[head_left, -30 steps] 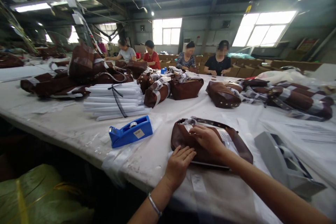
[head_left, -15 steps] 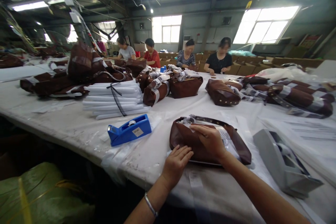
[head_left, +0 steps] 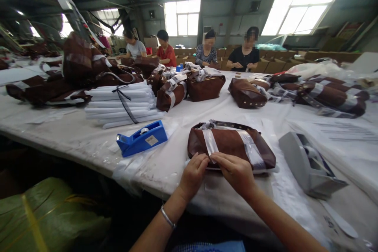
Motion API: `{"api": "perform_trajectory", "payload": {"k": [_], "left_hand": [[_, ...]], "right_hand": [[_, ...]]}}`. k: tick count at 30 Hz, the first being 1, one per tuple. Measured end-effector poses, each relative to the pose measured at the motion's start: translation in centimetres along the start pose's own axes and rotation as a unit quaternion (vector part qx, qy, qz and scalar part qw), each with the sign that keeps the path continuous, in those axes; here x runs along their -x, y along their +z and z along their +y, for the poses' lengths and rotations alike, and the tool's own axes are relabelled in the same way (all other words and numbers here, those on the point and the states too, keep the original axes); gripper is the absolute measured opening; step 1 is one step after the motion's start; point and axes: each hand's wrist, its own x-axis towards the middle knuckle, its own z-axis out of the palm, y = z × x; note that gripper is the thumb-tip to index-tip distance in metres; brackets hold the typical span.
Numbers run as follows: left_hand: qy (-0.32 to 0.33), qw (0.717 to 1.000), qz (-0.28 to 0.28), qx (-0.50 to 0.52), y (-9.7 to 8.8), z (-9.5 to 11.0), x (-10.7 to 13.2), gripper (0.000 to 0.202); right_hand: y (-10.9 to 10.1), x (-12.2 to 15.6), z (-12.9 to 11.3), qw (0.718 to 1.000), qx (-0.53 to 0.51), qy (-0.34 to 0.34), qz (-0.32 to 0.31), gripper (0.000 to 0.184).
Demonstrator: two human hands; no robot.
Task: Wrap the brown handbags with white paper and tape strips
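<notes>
A brown leather handbag lies on the white-covered table in front of me, its studded strap along the far side. A translucent strip runs down over its left part, and a wider translucent wrap crosses its right part. My left hand is closed at the bag's near lower edge, fingertips beside the strip's end. My right hand pinches the near end of the strip against the bag. A blue tape dispenser stands to the left, and a grey tape dispenser to the right.
White rolls bound with a black tie lie behind the blue dispenser. More brown bags stand across the table, with piles at left and right. Several people work at the far side. A green sack sits below the table edge.
My right hand has moved from the bag's top down to its near edge, and the strip now shows across the front. My left hand stays at the lower edge, its fingers more curled.
</notes>
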Motion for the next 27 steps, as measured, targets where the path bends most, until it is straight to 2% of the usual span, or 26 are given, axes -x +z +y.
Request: {"api": "perform_trajectory", "payload": {"k": [6, 10, 13, 15, 17, 19, 21, 23, 27], "left_hand": [[-0.034, 0.999, 0.025, -0.004, -0.1, 0.1, 0.0, 0.032], [0.012, 1.0, 0.005, -0.015, -0.1, -0.1, -0.1, 0.042], [0.043, 0.998, -0.031, -0.022, -0.1, -0.3, 0.0, 0.041], [0.046, 0.997, -0.045, -0.029, -0.1, -0.5, 0.1, 0.04], [0.047, 0.997, -0.051, -0.03, 0.0, -0.6, 0.2, 0.041], [0.047, 0.997, -0.054, -0.027, 0.0, -0.6, 0.1, 0.043], [0.048, 0.997, -0.056, -0.027, -0.1, -0.6, 0.0, 0.045], [0.055, 0.997, -0.048, -0.038, -0.4, -0.4, -0.1, 0.045], [0.09, 0.991, -0.029, -0.092, -0.2, -0.9, 0.1, 0.046]], "right_hand": [[2.4, 2.5, -0.3, 0.998, 0.044, -0.044, -0.004, 0.035], [3.0, 3.3, -0.5, 0.997, 0.056, -0.059, -0.008, 0.035], [2.2, 4.5, -0.9, 0.998, 0.034, -0.057, -0.018, 0.035], [1.1, 5.9, -1.5, 0.997, 0.005, -0.058, -0.057, 0.035], [0.0, 7.4, -2.2, 0.988, -0.021, -0.057, -0.139, 0.04], [-0.6, 8.9, -2.9, 0.969, -0.04, -0.047, -0.238, 0.063], [-0.5, 10.1, -3.3, 0.953, -0.043, -0.029, -0.297, 0.081], [0.3, 10.9, -3.2, 0.955, -0.039, -0.025, -0.294, 0.079], [2.0, 10.6, -1.5, 0.977, -0.063, -0.099, -0.177, 0.052]]}}
